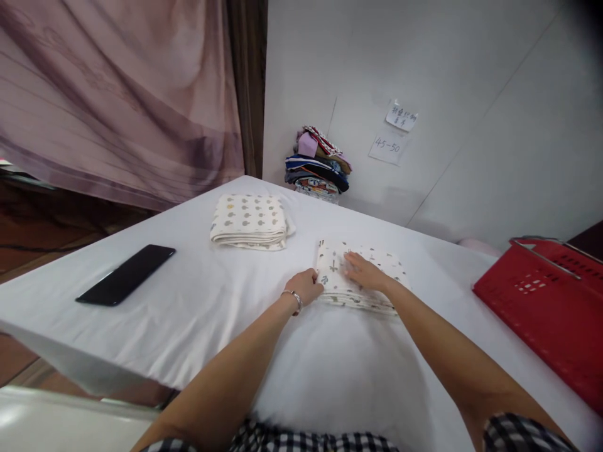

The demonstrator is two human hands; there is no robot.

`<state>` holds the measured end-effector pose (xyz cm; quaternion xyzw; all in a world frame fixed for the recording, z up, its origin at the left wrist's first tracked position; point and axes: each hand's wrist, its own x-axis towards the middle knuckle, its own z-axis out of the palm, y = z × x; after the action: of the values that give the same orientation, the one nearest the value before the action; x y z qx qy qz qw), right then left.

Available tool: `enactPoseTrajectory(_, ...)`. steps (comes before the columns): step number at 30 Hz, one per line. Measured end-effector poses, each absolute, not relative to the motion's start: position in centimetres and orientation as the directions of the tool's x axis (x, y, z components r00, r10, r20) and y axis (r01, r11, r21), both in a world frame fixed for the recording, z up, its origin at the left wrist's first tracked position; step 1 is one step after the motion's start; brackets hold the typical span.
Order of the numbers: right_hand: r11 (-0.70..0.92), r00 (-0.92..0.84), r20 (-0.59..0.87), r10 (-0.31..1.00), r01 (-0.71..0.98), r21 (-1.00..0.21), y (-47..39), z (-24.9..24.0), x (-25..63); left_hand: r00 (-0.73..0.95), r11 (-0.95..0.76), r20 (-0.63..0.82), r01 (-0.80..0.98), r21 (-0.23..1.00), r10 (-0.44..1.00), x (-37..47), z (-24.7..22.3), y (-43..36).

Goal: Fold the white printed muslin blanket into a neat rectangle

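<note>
A folded white cloth with small grey-green and dark prints (377,256) lies on the white-covered table (198,333) in front of me. My left hand (306,287), with a bracelet at the wrist, is closed at the cloth's left edge, its fingertips gripping that side. Flat on top of the same cloth rests my right hand (365,272), its fingers stretched out and somewhat apart. Farther back and to the left lies a second folded cloth (249,216), cream with rows of grey tree-like prints and one yellow one; neither hand touches it.
A black phone-like slab (127,275) lies on the table's left side. At the right edge stands a red plastic basket (532,314) with a metal handle. Beyond the table is a pile of folded clothes (318,164) against the wall. A pink curtain (122,94) hangs at left.
</note>
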<state>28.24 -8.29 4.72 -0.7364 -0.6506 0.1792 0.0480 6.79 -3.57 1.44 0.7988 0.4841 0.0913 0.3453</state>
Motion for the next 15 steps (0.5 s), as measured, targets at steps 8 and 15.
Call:
enactPoseTrajectory(8,-0.184,0.18,-0.044,0.983,0.972,-0.144,-0.9,1.1,23.9,0.562,-0.385,-0.146,0.711,0.589,0.814,6.8,1.4,-3.4)
enactPoseTrajectory(15,-0.142,0.142,-0.012,0.99,0.978,-0.154,-0.9,-0.1,24.1,0.564,-0.388,-0.151,0.715,0.582,0.812,6.7,1.2,-3.1)
